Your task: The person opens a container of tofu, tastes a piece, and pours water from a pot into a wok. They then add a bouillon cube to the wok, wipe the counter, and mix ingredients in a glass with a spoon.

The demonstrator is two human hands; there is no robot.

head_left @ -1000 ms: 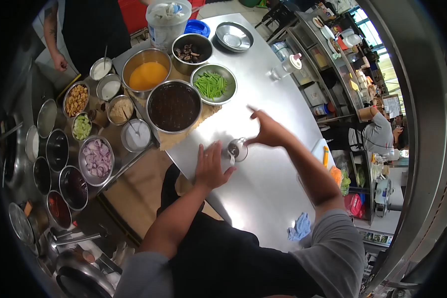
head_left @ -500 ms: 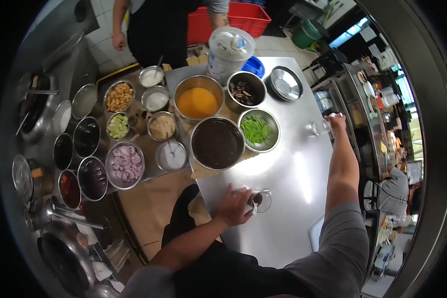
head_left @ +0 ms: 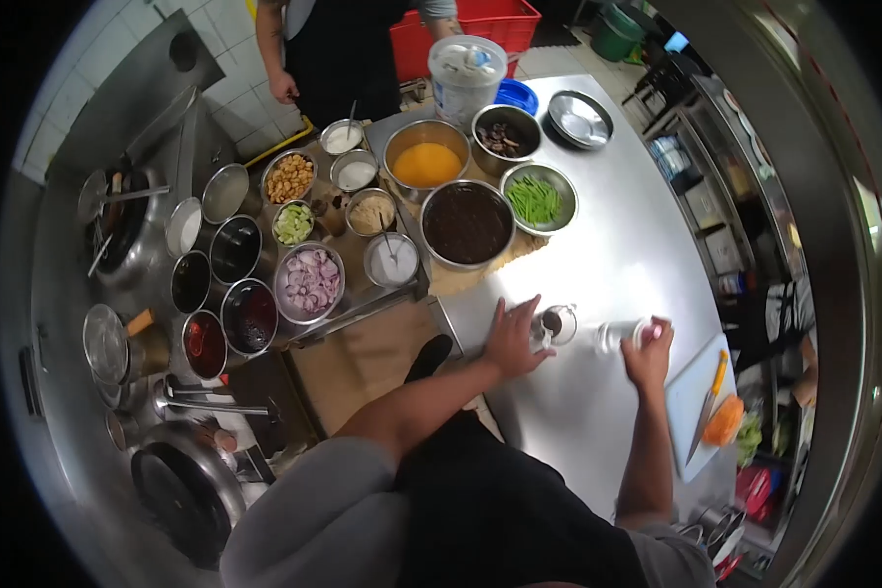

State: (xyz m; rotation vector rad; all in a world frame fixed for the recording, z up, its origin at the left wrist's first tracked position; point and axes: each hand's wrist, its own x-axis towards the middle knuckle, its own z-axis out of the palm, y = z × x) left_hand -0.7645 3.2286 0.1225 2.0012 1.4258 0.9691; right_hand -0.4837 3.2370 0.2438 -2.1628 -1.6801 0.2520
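Observation:
My left hand [head_left: 512, 343] is on the steel table, its thumb and fingers around the side of a small clear glass [head_left: 565, 316] with something dark inside. A small whitish part shows between the hand and the glass; I cannot make it out. To the right, my right hand [head_left: 649, 359] grips a clear glass container [head_left: 617, 335], tilted on its side and blurred by motion. Its mouth points toward the first glass, with a gap between them. Nearest beyond my hands are a bowl of dark sauce [head_left: 467, 223] and a bowl of cut green beans [head_left: 535, 200].
Bowls of sliced red onion [head_left: 310, 282], white powder [head_left: 392, 259] and orange liquid [head_left: 427, 162] crowd the left. A cutting board [head_left: 678, 412] holds a knife [head_left: 708, 407] and an orange piece of produce [head_left: 723, 421]. Across the table, a co-worker [head_left: 343, 59] stands by a white bucket [head_left: 465, 83].
My right hand has come from the table's far right edge back toward my left hand, carrying the clear container. My left hand stays at the small glass. The view has shifted, showing the cutting board.

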